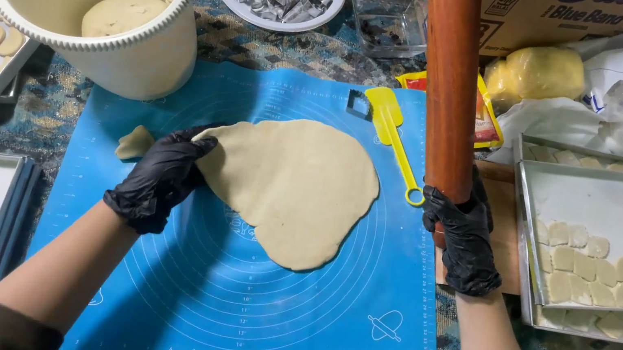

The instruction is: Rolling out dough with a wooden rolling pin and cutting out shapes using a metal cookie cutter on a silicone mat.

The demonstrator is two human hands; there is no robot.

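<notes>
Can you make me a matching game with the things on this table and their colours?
Things:
1. baking mat
2. spatula
3. rolling pin
4. gloves, as on the left hand

Colours:
A. black
B. reddish brown
C. blue
D. yellow

Pairs: 1-C, 2-D, 3-B, 4-A

Both hands wore thin, slightly shiny black gloves. The left hand touched smooth, matt pale dough on a matt blue silicone-looking mat. The right hand gripped a polished reddish wooden rolling pin. Far right, a dull metal tray.
</notes>
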